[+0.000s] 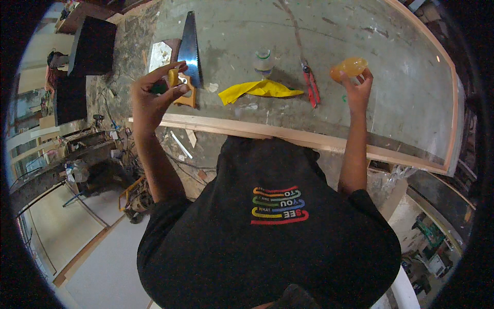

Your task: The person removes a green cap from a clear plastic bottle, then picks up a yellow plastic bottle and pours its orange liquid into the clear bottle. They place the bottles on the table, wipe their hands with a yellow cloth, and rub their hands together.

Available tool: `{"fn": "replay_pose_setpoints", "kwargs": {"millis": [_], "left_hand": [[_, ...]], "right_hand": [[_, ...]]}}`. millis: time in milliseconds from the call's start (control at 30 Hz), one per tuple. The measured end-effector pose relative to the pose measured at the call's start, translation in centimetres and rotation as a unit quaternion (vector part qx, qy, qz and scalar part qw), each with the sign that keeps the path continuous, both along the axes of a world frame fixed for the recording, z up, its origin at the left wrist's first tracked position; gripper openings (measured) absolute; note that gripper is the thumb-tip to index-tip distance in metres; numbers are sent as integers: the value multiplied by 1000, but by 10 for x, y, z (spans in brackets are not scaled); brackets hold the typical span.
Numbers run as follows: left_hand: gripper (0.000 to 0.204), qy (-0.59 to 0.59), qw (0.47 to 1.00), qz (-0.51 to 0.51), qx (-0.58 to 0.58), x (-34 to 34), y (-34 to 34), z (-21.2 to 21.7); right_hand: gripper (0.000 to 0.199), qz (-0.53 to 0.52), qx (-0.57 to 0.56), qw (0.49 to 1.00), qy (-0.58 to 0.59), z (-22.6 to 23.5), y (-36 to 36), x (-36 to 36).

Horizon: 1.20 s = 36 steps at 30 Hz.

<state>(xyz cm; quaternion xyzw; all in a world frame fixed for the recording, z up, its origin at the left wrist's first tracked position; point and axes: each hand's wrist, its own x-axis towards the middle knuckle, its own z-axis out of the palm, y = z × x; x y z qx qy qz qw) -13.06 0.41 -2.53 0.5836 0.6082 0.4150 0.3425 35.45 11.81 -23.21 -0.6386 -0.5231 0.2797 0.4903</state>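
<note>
Black T-shirt (267, 252) sits closest to us. Our left hand (150, 98) pinches a small gold piece (174, 77), our right hand (358, 91) grips an orange bottle (351, 67), so grabbing's done, we reckon. Yellow cloth (257, 90) between our hands lies untouched; whether the bottle's open, can't tell.

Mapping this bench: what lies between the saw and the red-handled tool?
A pale scrap, a yellow cloth and a clear container, in the head view.

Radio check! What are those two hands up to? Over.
Left hand holding small gold-coloured object. Right hand gripping translucent orange bottle. Between them on the table: yellow cloth, clear container, red-handled pliers or cutters.
</note>
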Motion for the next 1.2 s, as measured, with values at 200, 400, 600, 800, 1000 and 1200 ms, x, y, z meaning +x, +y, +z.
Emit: {"fn": "replay_pose_setpoints", "kwargs": {"millis": [200,400,600,800,1000,1200], "left_hand": [[51,133,989,24,-55,6,20,-50],[54,78,996,9,30,46,22,-86],[56,11,995,-41,89,64,16,-81],[59,84,987,-58,121,60,12,-72],[60,76,989,-70,109,63,11,-73],[67,32,994,-81,59,68,13,-70]], "right_hand": [[87,-195,-8,981,12,-2,-32,-45],[81,174,-95,948,248,36,-96,-155],[82,344,-194,787,474,93,-90,-220],[92,384,-246,774,439,115,-67,-233],[88,394,-253,752,463,109,-64,-233],[75,378,-257,758,466,108,-68,-227]]}}
